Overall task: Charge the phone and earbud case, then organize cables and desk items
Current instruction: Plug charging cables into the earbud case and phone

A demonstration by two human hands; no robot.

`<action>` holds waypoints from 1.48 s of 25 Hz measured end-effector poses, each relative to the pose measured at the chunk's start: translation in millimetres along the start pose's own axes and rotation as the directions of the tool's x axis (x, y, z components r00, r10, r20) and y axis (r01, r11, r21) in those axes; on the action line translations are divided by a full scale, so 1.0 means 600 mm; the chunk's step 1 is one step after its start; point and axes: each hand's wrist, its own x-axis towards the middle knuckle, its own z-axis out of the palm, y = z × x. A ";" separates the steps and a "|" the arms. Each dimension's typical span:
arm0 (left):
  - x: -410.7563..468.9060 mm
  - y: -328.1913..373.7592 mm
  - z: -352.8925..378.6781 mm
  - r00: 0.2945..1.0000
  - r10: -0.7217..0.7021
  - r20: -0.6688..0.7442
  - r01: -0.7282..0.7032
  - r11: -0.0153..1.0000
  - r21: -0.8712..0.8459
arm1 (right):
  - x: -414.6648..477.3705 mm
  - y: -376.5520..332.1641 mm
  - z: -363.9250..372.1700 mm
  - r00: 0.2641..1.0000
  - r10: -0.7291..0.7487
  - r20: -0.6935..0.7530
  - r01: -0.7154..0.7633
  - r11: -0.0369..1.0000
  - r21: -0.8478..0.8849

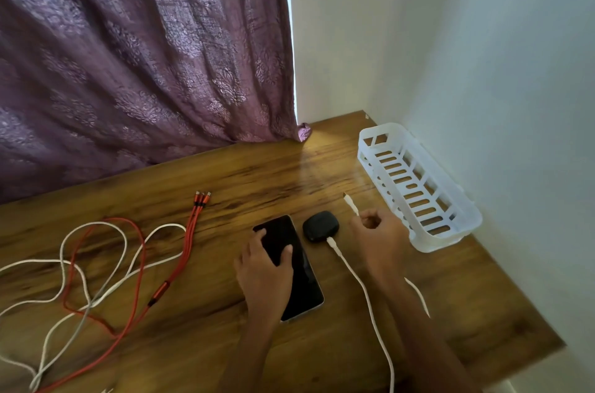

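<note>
A purple patterned curtain (135, 48) hangs behind a wooden desk (225, 180), and pale walls meet at the desk's far right corner. The phone (294, 267) is the landmark here. It lies flat, dark screen up, near the middle of the desk, with its long axis running from the near edge away toward the curtain and leaning slightly left at the far end.

To the right of the phone, against the wall, sits an empty white slotted plastic basket (415, 186), its long side running along the wall. To the left of the phone lies a loose tangle of white cables (87, 276) and a red multi-head cable (180, 257), whose three plugs point away toward the curtain. The tangle runs off the left and bottom edges of the view.

The left hand (265, 273) rests on the phone, fingers spread and pressing the screen, covering its near left part. Just right of the phone's far end sits a small black earbud case (320, 226), with a white charging cable (363, 289) plugged into its near side and trailing toward the viewer. Right of the case, the right hand (380, 231) pinches a second white cable just behind its plug (350, 202), which points away and slightly left. That cable's remainder is mostly hidden behind the forearm.
</note>
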 end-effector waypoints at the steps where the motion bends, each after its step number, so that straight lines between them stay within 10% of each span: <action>1: -0.007 -0.002 -0.005 0.998 -0.052 0.033 0.054 0.995 -0.079 | -0.016 -0.007 -0.007 0.999 -0.011 0.051 0.006 0.996 0.093; 10: -0.035 0.001 -0.028 0.878 -0.380 0.290 0.478 0.711 -0.515 | -0.098 0.012 0.028 0.861 0.007 0.509 -0.131 0.969 0.208; 22: -0.020 0.002 -0.036 0.787 -0.390 0.479 0.615 0.428 -0.663 | -0.099 0.003 -0.004 0.795 0.059 0.603 -0.427 0.762 0.488; 30: 0.013 0.063 -0.105 0.853 -0.279 0.442 0.510 0.258 -0.821 | -0.134 -0.023 -0.060 0.916 -0.325 0.236 0.183 0.861 0.475; 37: 0.015 0.110 -0.137 0.889 -0.261 0.377 0.431 0.197 -0.880 | -0.165 -0.014 -0.025 0.666 -0.726 -0.169 0.746 0.651 0.142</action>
